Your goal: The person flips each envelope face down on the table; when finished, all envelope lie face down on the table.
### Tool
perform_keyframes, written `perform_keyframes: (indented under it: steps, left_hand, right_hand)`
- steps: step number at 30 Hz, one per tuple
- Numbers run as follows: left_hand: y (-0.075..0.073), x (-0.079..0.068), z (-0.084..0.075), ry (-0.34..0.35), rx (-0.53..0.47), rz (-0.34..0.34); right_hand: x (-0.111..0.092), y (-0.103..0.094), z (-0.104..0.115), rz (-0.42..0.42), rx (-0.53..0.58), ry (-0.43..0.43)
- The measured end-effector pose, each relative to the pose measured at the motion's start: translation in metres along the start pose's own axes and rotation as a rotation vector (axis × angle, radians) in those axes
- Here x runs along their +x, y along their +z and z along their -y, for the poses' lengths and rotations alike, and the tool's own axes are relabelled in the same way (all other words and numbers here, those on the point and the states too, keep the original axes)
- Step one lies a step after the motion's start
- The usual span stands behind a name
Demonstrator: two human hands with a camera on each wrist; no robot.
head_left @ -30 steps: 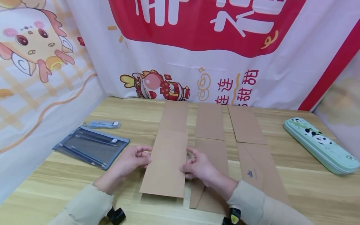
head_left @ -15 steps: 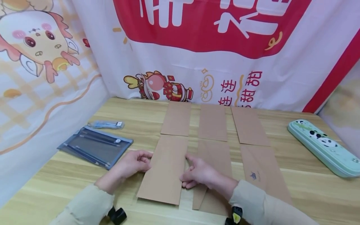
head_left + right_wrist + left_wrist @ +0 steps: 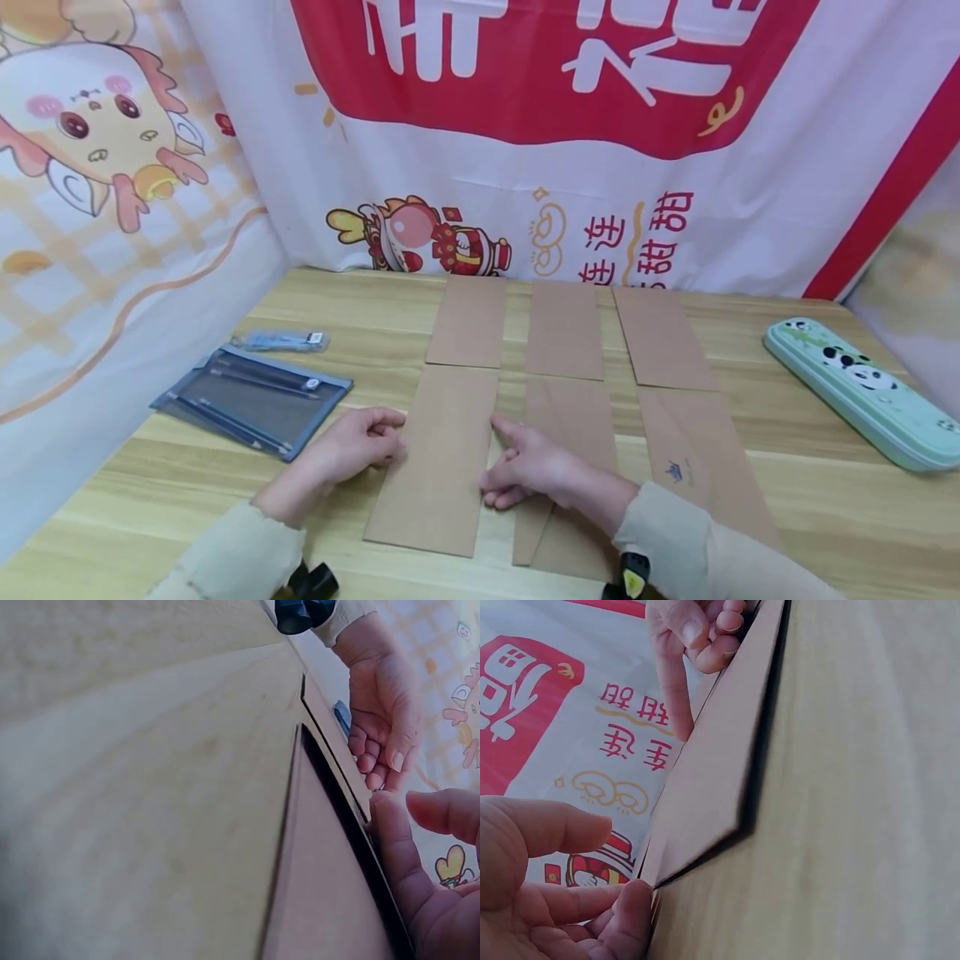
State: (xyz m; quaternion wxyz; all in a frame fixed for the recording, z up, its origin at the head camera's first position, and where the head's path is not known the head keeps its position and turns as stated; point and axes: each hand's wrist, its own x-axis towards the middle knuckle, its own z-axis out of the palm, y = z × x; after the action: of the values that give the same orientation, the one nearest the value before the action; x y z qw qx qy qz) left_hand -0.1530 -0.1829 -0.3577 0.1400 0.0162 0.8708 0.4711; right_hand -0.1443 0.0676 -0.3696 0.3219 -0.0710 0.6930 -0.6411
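A flat brown kraft-paper rectangle [image 3: 435, 462] lies on the table, front left of the brown pieces, between both hands. At its left edge, my left hand [image 3: 363, 446] touches with its fingertips; the left wrist view shows that thumb [image 3: 581, 827] held apart from the fingers. Along the right edge rests my right hand [image 3: 536, 467], its index finger extended. In the right wrist view the right thumb [image 3: 446, 811] stands away from that finger. Directly behind sits a brown rectangle [image 3: 467, 321], its near edge close to the front one's far edge.
Middle brown pieces [image 3: 566, 329] and right ones [image 3: 663, 337] lie in similar columns; a front-right piece [image 3: 708, 467] bears a crown mark. A blue mesh pouch [image 3: 255, 396] and small blue packet [image 3: 281, 340] lie left. A green panda pencil case [image 3: 862, 387] lies right.
The front-left brown rectangle has come down flat and shifted toward the person, uncovering the near part of the rectangle behind it. Both hands stay at its sides.
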Motion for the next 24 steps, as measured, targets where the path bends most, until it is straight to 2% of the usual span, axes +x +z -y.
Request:
perform_keyframes:
  steps: [5, 11, 18, 24]
  left_hand:
    - [-0.003, -0.002, -0.006, 0.024, 0.026, -0.016]
    - [-0.002, -0.004, -0.017, 0.166, 0.072, -0.03]
    - [0.016, -0.003, -0.029, 0.244, 0.007, -0.005]
    - [0.032, 0.0, -0.038, 0.3, -0.103, 0.073]
  right_hand:
    - [-0.006, -0.002, 0.003, 0.031, 0.046, -0.034]
    - [-0.018, -0.007, 0.008, 0.047, 0.083, -0.091]
    - [-0.034, -0.025, 0.008, 0.009, 0.106, -0.143]
    - [-0.048, -0.042, 0.006, -0.06, 0.092, -0.138]
